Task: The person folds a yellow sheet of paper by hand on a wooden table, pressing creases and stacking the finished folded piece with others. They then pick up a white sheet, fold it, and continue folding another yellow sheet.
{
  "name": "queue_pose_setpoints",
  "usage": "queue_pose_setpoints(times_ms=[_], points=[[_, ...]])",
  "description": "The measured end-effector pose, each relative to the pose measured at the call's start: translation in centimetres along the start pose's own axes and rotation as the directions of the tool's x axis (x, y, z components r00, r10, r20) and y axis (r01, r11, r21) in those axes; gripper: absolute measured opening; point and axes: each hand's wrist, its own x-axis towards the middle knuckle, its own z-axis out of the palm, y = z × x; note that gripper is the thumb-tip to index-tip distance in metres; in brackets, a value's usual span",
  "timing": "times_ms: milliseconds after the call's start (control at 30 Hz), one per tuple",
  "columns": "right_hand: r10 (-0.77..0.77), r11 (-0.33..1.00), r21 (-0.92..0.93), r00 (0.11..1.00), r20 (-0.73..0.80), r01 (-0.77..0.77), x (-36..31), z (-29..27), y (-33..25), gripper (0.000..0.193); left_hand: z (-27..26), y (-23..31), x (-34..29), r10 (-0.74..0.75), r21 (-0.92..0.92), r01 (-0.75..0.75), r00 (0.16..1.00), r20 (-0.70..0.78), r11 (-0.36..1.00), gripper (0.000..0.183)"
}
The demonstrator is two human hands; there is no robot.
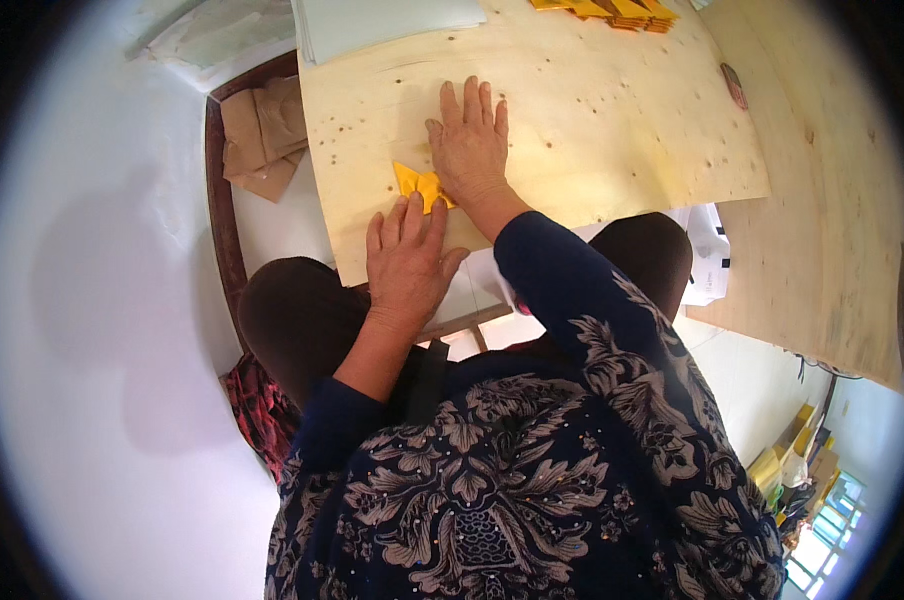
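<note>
A small folded piece of yellow paper (pixel 421 186) with pointed corners lies on the pale wooden board (pixel 592 140), close to its near left edge. My left hand (pixel 408 255) rests with its fingertips on the near side of the paper, fingers stretched out. Just to the right, my right hand (pixel 471 146) lies flat on the board with fingers spread and pointing away from me. The heel of that hand is beside the paper's right end and hides part of it.
White sheets (pixel 387 22) are stacked at the board's far left. Several folded yellow pieces (pixel 622 12) lie at the far edge. A small dark oval object (pixel 734 86) sits on the right. Brown paper (pixel 264 130) lies left of the board, and a white bag (pixel 708 255) is below it at right.
</note>
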Motion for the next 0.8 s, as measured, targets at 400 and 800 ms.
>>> queue_pose_setpoints(times_ms=[400, 800], points=[[0.221, 0.959, -0.182, 0.975, 0.012, -0.215, 4.1, 2.8, 3.9, 0.069, -0.3, -0.1, 0.0, -0.037, -0.063, 0.040, 0.998, 0.045, 0.997, 0.069], [0.019, 0.971, 0.238, 1.000, -0.017, -0.014, 7.5, 2.1, 5.7, 0.047, -0.8, 0.0, 0.2, -0.051, -0.112, 0.054, 0.998, 0.027, 0.992, 0.068]])
